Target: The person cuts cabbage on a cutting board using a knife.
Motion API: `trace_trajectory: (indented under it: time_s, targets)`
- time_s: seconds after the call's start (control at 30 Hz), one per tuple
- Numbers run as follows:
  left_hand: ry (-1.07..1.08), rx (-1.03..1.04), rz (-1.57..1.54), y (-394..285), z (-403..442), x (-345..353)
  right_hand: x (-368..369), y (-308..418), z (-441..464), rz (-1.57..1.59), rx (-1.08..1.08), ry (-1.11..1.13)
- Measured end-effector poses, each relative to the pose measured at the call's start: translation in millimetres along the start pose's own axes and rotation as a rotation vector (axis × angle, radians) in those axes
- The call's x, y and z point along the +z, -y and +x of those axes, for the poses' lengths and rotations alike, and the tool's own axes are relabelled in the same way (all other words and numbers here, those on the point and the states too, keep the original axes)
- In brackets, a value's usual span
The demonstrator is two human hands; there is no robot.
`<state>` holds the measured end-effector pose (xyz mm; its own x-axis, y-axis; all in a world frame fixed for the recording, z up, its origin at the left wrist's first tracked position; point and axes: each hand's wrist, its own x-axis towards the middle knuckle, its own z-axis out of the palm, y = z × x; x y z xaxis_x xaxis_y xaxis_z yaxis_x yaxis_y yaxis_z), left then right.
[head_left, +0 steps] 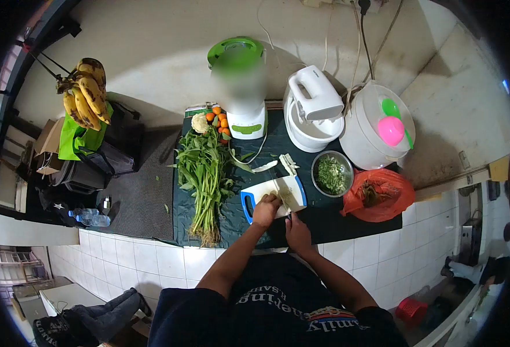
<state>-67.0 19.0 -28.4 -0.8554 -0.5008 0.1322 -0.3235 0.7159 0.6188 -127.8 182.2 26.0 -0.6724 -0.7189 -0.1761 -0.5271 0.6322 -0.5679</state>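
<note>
A white cutting board [260, 192] with blue edges lies on the dark green cloth. On it my left hand [267, 209] presses with bent fingers on a small brownish-green piece of food [276, 195], too small to name. My right hand [296, 231] is closed around the dark handle of a knife at the board's near edge; the blade is hard to make out. Right of the board stands a metal bowl [330, 173] of chopped greens. White strips [289, 164] lie just behind the board. Leafy greens [205, 173] with roots lie to the left.
A blender [247, 121] and a white stand mixer [315, 110] stand at the back. To the right are a large white container [362, 124] and a red plastic bag [402, 196]. Cauliflower and orange vegetables lie behind the greens. Bananas [87, 95] hang at left. Other people are partly visible.
</note>
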Motion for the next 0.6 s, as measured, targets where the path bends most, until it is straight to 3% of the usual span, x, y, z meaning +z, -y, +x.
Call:
trace_trajectory:
  time_s: [0.37, 0.6]
  targets:
    - [-0.009, 0.055, -0.017, 4.0, 2.6, 3.0, 14.2, -5.1, 13.0, 0.012, 0.018, -0.016]
    - [-0.005, -0.039, -0.135, 11.3, 1.1, 9.4, 5.7, -0.7, 16.0, 0.096, -0.038, -0.088]
